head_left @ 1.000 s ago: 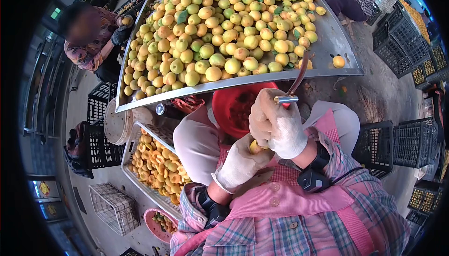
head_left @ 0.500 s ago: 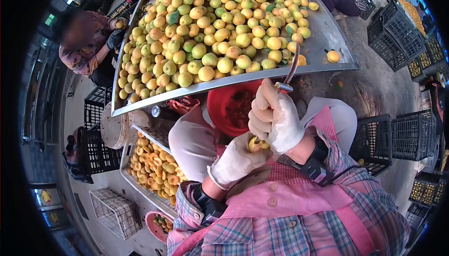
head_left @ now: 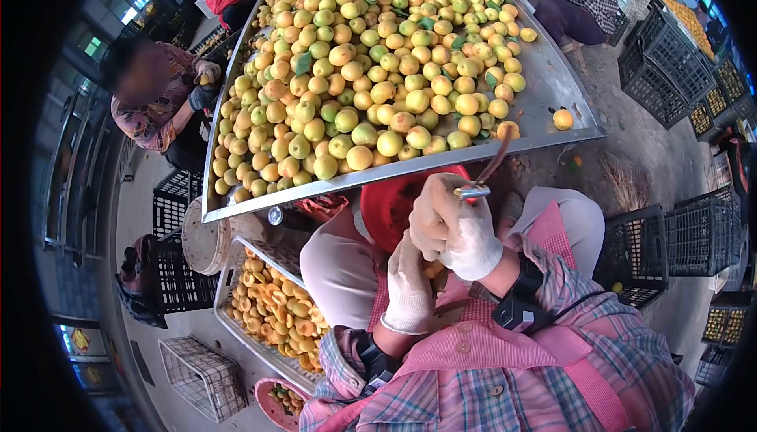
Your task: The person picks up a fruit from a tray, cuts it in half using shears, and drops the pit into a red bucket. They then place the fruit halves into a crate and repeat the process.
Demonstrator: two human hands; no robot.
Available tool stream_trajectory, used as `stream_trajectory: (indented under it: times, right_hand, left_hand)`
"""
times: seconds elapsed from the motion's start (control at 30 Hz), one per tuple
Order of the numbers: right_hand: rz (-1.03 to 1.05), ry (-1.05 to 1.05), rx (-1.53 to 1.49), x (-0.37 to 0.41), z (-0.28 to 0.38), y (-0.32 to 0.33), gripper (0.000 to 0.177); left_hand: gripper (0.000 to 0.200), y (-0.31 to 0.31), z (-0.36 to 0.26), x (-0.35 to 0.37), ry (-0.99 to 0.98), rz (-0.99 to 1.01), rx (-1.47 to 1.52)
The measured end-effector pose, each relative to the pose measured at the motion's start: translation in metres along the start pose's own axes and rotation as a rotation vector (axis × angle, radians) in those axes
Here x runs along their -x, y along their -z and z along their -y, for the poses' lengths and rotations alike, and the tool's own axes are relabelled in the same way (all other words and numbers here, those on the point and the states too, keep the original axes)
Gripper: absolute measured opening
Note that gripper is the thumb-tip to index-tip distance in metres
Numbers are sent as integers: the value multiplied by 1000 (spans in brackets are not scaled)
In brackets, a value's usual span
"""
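Observation:
My right hand (head_left: pixel 457 231), in a worn white glove, is closed round the handle of a curved knife (head_left: pixel 472 192). The blade points up and away from me, past the tray's front edge. Close against it, my left hand (head_left: pixel 410 290), also gloved, has its fingers closed on an apricot (head_left: pixel 434 269). Only a small yellow patch of that fruit shows between the hands. Beyond them a heap of whole apricots (head_left: pixel 363 116) lies on a large metal tray (head_left: pixel 552 133). Below my hands, between my knees, stands a red basin (head_left: pixel 384 211), partly hidden.
At my left, a white crate (head_left: pixel 225 314) holds pitted apricot halves (head_left: pixel 276 306), beside a pink basin (head_left: pixel 272 407) and an empty-looking wire crate (head_left: pixel 203 377). Black crates (head_left: pixel 631 254) stand at my right. Co-workers sit around the tray, one at the left (head_left: pixel 154 108).
My left hand has turned more upright and its fingers now cover most of the apricot. The right hand, still gripping the knife, has moved slightly down and left. The view has shifted a little.

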State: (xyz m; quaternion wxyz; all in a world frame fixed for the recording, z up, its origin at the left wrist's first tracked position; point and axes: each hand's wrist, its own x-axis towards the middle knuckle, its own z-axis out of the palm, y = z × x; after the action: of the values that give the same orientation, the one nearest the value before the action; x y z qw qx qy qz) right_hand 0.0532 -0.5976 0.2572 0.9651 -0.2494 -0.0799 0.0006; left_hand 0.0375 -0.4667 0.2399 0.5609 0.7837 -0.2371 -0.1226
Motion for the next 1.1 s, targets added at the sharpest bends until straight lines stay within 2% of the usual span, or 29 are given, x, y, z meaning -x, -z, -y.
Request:
stream_trajectory:
  times: [0.03,0.07,0.1,0.13,0.17,0.23,0.3,0.37,0.4,0.47,0.6,0.67,0.7,0.77,0.87,0.9,0.97,1.1]
  right_hand:
    - [-1,-1,0,0,0,4,21]
    - [-39,-99,-5,0,0,7,22]
    - [-78,-197,-10,0,1,3,23]
    - [-104,-190,113,-1,1,1,30]
    - [-105,-196,113,-1,-1,6,30]
    - [63,-158,-42,0,-4,17,33]
    - [67,-87,-121,8,-3,7,30]
    - [-113,-25,75,16,7,-13,28]
    - [-105,-32,-24,19,7,-13,28]
    - [-82,-15,0,23,9,-15,28]
    - [-41,-24,19,29,14,-17,34]
    - [-83,-26,52,31,14,-20,43]
    - [-84,-29,50,31,14,-20,43]
    - [-59,-25,37,33,16,-18,44]
    - [-74,-27,44,32,19,-17,45]
    - [-95,-27,42,32,20,-17,45]
    - [-141,-49,55,32,20,-15,49]
    - [-162,-63,4,30,22,-13,48]
  left_hand:
    - [39,-2,9,0,-131,-41,-101]
    - [46,-3,15,1,-263,-83,-203]
    - [46,-2,15,3,-261,-83,-201]
    - [46,1,14,6,-184,-9,-157]
    - [45,4,13,8,-106,63,-112]
    - [45,10,6,8,-94,107,-109]
    - [44,16,-4,6,-84,153,-105]
    - [46,19,-10,7,94,292,91]
    - [46,17,-8,8,98,292,94]
    - [51,12,-2,12,0,280,201]
    - [54,13,-5,14,67,361,309]
    - [37,11,-4,16,177,443,442]
    - [37,10,-3,16,181,442,442]
    - [34,7,-2,17,51,399,368]
    - [36,7,-1,17,37,414,369]
    - [36,7,-2,18,46,417,370]
    - [39,8,-5,17,226,474,513]
    - [47,4,5,20,165,441,451]
